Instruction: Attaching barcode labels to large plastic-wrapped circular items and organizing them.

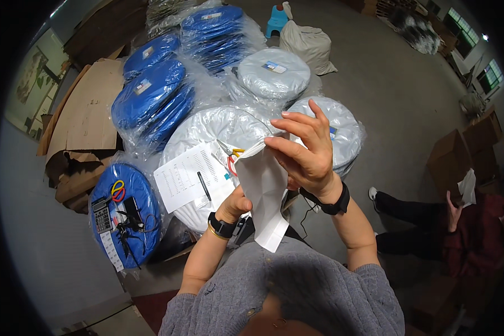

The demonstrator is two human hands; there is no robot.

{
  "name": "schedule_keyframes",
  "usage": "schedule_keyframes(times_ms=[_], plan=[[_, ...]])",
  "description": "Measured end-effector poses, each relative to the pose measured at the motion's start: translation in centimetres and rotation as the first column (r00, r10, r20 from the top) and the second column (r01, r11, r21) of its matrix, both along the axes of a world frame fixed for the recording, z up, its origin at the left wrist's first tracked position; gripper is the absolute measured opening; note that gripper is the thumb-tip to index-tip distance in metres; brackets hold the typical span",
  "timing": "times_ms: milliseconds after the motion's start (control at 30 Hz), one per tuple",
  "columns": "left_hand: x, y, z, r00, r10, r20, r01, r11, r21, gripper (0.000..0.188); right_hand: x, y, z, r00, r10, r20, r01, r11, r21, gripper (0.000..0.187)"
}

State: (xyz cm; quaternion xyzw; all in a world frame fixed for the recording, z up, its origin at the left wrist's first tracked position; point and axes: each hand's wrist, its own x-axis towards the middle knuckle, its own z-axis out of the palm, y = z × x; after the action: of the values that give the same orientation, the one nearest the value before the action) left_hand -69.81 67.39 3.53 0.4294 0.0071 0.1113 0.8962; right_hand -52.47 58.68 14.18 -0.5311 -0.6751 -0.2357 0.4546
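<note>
Between my hands, in front of my chest, hangs a creased white sheet of paper (pixel 265 193), seemingly folded or layered. Its upper edge is pinched by the thumb and index finger of my right hand (pixel 310 154), the other fingers raised. My left hand (pixel 235 206) grips its left side lower down; some fingers are hidden behind it. Beyond lies a round silver-white packet in clear plastic (pixel 198 129). On it rest a printed sheet (pixel 176 182), a black pen (pixel 204 186) and scissors (pixel 231 162) with red and yellow handles, partly covered by the held paper.
Stacks of blue round packets (pixel 151 95) and more silver-white ones (pixel 274 73) stand ahead. A calculator (pixel 102 215) and other scissors (pixel 118 190) lie on a blue packet at left. Cardboard (pixel 87 106) leans behind. A sack (pixel 306 46) is farther off; another person (pixel 476 235) is at right.
</note>
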Motion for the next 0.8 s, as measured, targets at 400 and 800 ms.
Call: schedule_keyframes(times_ms=[400,800], plan=[[1.1,-0.6,1.0,0.998,0.004,-0.065,-0.003,1.0,0.017,0.121,0.8,-1.1,-0.5,0.998,0.056,-0.036,-0.055,0.998,0.028,0.023],[2.6,-0.9,2.2,1.0,0.02,0.002,-0.02,1.0,0.0,0.122,2.8,-2.4,-0.7,0.991,0.084,-0.1,-0.103,0.973,-0.204,0.025]])
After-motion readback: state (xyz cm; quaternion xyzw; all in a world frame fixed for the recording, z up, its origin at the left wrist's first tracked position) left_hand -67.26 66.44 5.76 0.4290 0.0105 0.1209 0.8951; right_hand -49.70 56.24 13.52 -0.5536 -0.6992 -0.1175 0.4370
